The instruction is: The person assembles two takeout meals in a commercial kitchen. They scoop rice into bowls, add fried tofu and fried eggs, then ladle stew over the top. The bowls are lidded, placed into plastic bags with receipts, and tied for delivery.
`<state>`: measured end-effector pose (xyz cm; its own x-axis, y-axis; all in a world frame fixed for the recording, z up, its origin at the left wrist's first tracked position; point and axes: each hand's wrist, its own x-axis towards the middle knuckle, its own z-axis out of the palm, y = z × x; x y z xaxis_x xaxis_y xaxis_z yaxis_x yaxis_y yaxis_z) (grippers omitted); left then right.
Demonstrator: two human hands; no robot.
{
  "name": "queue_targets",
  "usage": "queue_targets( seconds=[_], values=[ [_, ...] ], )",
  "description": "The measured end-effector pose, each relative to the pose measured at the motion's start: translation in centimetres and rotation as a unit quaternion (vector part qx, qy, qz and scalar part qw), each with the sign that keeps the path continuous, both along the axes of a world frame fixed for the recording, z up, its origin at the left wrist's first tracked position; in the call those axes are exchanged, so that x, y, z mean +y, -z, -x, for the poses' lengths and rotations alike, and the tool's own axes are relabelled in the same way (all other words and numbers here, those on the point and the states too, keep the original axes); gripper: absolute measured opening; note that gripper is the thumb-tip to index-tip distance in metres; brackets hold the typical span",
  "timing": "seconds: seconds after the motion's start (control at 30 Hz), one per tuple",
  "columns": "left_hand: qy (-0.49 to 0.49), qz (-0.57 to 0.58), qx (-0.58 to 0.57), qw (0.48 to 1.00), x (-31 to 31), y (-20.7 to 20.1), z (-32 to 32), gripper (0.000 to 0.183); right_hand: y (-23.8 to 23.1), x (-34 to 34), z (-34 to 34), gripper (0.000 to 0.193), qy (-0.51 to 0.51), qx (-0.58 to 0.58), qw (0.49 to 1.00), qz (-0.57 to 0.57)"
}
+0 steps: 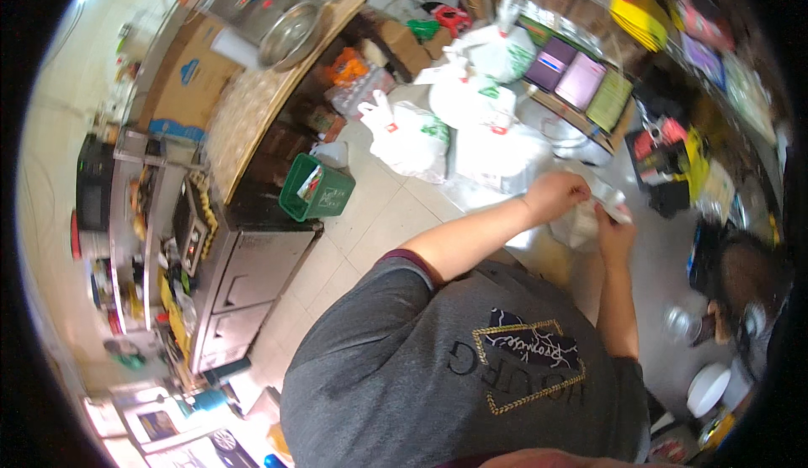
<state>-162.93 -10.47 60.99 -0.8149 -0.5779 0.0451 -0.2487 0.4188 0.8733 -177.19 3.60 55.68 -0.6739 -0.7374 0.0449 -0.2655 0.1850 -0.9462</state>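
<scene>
A white plastic bag stands at the right end of a row of filled bags. Its gathered top is between my hands. My left hand is closed, with its fingertips pinched at the bag's top on the near left. Lower and to the right, my right hand pinches the other side of the bag's top. Just beyond my left hand sits another white bag with a bulky load. What the bag in my hands contains is hidden by its plastic.
Knotted white carrier bags stand farther left and behind. Purple, pink and green boxes lie beyond them. A green bin is on the tiled floor beside a wooden-edged counter. At right are a clear cup and a white bowl.
</scene>
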Motion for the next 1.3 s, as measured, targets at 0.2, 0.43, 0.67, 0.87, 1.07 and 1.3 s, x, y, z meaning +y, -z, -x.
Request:
queue_targets(
  seconds=[0.2,0.43,0.67,0.87,1.07,1.3],
  values=[
    [-0.007,-0.086,0.069,0.994,-2.8,-3.1,-9.5,0.014,0.6,1.1,0.8,0.022,0.05,0.039,0.998,-0.025],
    [-0.217,-0.185,0.134,0.949,-11.2,-1.6,-31.7,0.015,-7.3,-5.1,-7.1,0.023,0.235,0.171,0.917,0.274],
    [-0.449,-0.213,0.17,0.851,-20.1,-0.9,-53.7,0.014,-11.9,-31.6,-28.9,0.018,-0.079,0.104,0.956,0.263],
    [-0.569,-0.219,0.228,0.76,-27.9,-1.3,-63.1,0.012,-15.1,-54.3,-43.9,0.019,-0.326,0.106,0.908,0.24],
    [-0.58,-0.208,0.283,0.735,-39.1,-1.2,-67.4,0.01,-12.7,-80.9,-52.3,0.025,-0.342,0.206,0.894,0.202],
    [-0.625,-0.207,0.223,0.719,-55.9,-0.9,-69.9,0.01,-8.9,-104.2,-57.2,0.029,-0.347,0.34,0.868,0.101]
  ],
)
